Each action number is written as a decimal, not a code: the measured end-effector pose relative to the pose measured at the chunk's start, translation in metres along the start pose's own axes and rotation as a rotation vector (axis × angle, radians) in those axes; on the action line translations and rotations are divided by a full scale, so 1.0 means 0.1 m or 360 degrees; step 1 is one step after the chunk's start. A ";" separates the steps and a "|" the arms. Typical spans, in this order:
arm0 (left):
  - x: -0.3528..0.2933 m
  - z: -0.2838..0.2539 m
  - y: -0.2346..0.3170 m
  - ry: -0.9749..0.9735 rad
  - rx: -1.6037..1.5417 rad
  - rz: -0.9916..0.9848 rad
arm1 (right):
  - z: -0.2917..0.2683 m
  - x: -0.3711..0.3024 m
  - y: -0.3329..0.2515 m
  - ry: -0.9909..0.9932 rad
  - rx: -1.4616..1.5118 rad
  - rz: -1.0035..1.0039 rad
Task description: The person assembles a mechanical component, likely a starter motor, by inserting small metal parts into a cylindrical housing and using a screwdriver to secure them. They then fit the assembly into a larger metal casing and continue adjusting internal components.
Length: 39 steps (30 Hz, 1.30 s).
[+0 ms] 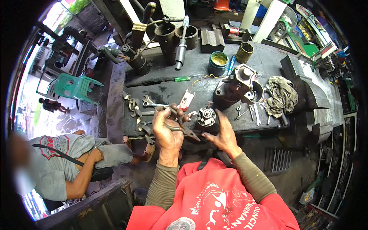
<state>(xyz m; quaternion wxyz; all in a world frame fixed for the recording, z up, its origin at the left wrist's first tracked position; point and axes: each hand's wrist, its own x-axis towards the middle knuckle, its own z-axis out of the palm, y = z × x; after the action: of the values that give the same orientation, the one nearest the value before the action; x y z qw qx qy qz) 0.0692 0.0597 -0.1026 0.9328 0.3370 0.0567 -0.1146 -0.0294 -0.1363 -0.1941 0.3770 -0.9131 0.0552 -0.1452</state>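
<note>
My left hand [167, 134] is curled palm-up around a pair of pliers [189, 133], whose jaws point right, toward my right hand. Between my hands, at the bench's near edge, stands a round motor part [207, 117] with a ring of metal pieces on top. Beside it is my right hand [226, 137], thumb and fingers apart and nothing in its grip; whether the fingertips touch the part I cannot tell. A small red-and-white box [186, 99] lies just beyond my left fingers. Behind the round part sits a larger metal motor housing [242, 82].
Wrenches [151, 102] lie left on the dark workbench [157, 82]; another wrench [255, 115] and a crumpled rag [281, 96] lie right. Farther back are a grease tub [218, 61], a screwdriver [231, 65] and tool-filled metal cylinders [166, 36]. A person [73, 161] sits close on my left.
</note>
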 end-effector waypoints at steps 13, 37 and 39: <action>0.07 0.16 -0.26 0.0005 0.0205 0.0573 | -0.13 0.49 0.16 -0.0462 0.0531 0.0140; 0.02 0.30 -0.68 -0.0489 0.0501 0.0886 | -0.09 0.46 0.21 -0.0482 0.0563 0.0204; -0.01 0.30 -0.68 -0.0504 0.0514 0.0872 | -0.09 0.46 0.21 -0.0485 0.0566 0.0195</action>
<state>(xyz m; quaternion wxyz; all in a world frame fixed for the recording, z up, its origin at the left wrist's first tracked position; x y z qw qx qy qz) 0.0520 -0.0101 -0.1216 0.8607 0.4610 -0.2000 0.0817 0.0114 -0.1670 -0.1928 0.5440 -0.8386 0.0266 0.0099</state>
